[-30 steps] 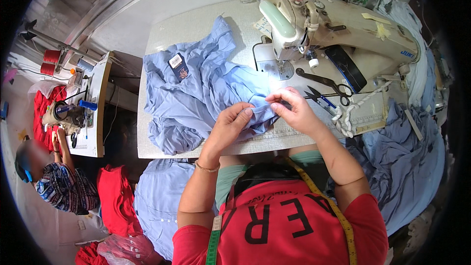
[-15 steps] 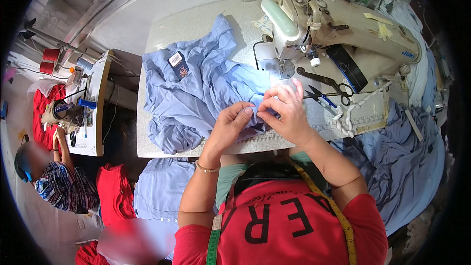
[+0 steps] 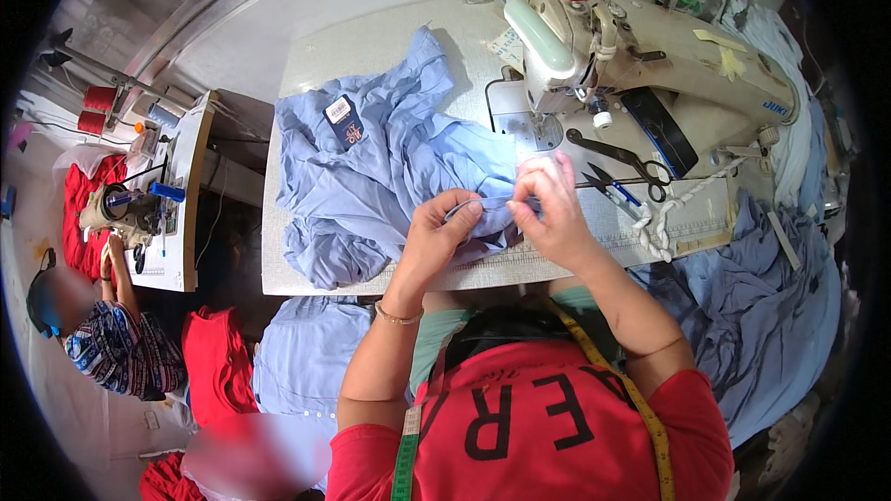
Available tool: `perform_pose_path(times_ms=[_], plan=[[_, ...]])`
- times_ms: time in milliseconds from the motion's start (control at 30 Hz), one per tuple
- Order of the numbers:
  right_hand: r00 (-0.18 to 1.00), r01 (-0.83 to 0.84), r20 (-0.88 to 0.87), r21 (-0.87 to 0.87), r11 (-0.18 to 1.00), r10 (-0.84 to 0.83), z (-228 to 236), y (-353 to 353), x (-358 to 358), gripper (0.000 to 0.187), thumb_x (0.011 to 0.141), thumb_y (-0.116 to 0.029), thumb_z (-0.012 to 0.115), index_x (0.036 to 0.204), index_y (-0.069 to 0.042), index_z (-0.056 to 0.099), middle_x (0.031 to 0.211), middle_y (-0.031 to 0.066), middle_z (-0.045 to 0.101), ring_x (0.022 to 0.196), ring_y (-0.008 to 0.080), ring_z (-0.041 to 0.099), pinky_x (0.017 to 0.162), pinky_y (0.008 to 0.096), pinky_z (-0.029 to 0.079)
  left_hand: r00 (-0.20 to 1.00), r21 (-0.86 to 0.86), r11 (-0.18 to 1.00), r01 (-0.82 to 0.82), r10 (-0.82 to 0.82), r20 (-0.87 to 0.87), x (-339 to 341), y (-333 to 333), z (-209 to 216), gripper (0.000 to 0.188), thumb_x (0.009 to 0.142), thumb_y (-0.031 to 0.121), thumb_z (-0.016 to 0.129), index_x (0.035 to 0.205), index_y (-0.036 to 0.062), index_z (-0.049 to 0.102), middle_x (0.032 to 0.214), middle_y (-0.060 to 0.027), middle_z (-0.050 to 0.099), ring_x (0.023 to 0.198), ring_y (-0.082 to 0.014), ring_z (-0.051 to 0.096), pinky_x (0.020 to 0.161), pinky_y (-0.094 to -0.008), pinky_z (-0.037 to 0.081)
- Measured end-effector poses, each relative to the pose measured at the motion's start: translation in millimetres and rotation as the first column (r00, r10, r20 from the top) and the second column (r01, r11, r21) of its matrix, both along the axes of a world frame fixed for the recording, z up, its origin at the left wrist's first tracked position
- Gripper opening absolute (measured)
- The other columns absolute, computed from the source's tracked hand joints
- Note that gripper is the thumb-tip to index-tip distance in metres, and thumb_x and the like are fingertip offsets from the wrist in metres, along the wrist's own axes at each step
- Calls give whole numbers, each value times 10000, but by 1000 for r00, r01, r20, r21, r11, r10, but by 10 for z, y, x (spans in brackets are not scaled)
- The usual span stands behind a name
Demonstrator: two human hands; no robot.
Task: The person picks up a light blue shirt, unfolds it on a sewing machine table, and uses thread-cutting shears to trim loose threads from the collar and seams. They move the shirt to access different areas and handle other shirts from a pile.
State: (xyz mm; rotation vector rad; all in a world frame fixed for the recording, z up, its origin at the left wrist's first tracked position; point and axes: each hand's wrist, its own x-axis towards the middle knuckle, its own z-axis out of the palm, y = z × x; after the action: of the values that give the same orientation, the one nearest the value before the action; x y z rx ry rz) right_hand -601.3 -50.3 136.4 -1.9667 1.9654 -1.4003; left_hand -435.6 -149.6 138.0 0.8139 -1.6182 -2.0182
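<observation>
A light blue garment [image 3: 371,167] lies bunched on the sewing table, with a dark hang tag [image 3: 345,122] on top of it. At its near right edge, my left hand [image 3: 443,227] pinches the cloth between thumb and fingers. My right hand [image 3: 554,213] grips the same edge a short way to the right, and a narrow folded strip of fabric stretches between the two. Just beyond my right hand is the needle area of the sewing machine [image 3: 543,121]; the garment is not under its presser foot.
Black scissors [image 3: 631,160], small pointed snips [image 3: 613,187] and a white cord [image 3: 657,232] lie right of my hands. Blue cloth [image 3: 742,315] is heaped at the right. Another person [image 3: 121,343] works at a second sewing machine [image 3: 116,209] on the left.
My hands have moved slightly apart, and more of the cloth edge shows between them. The garment stays in nearly the same place.
</observation>
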Motion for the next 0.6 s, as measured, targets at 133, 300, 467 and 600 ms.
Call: perform_pose_path(times_ms=[133,300,467,600], plan=[[1000,9,18,41,999,-10,20,39,-66,139,812,-177,595,860,-85,503,927,61,527,973,251,510,1025,493,204,1000,-9,1000,-1,1,-3,-14,17,12,162,897,180,606,936,27,640,683,66,519,587,-13,414,505,-182,341],[970,-81,233,16,997,75,9,30,-9,109,841,-161,571,866,-94,489,982,50,570,1063,240,514,1052,489,159,1000,-37,999,-7,7,-14,18,11,-33,166,889,179,613,949,27,646,711,59,544,617,-21,441,533,-185,360],[812,-301,506,-65,951,292,23,3,-7,41,882,-97,509,860,-99,474,862,-8,622,1099,204,515,1075,491,69,999,-141,990,5,1,36,-10,3,-34,151,878,151,610,956,26,645,821,38,589,747,-51,502,641,-213,424],[994,-107,-25,86,991,109,-9,33,-88,63,894,-87,492,835,-95,474,700,-12,540,787,177,538,969,458,224,996,-263,964,42,-60,-63,1,-42,-131,155,880,147,600,939,5,617,880,3,561,832,-82,499,727,-238,423]])
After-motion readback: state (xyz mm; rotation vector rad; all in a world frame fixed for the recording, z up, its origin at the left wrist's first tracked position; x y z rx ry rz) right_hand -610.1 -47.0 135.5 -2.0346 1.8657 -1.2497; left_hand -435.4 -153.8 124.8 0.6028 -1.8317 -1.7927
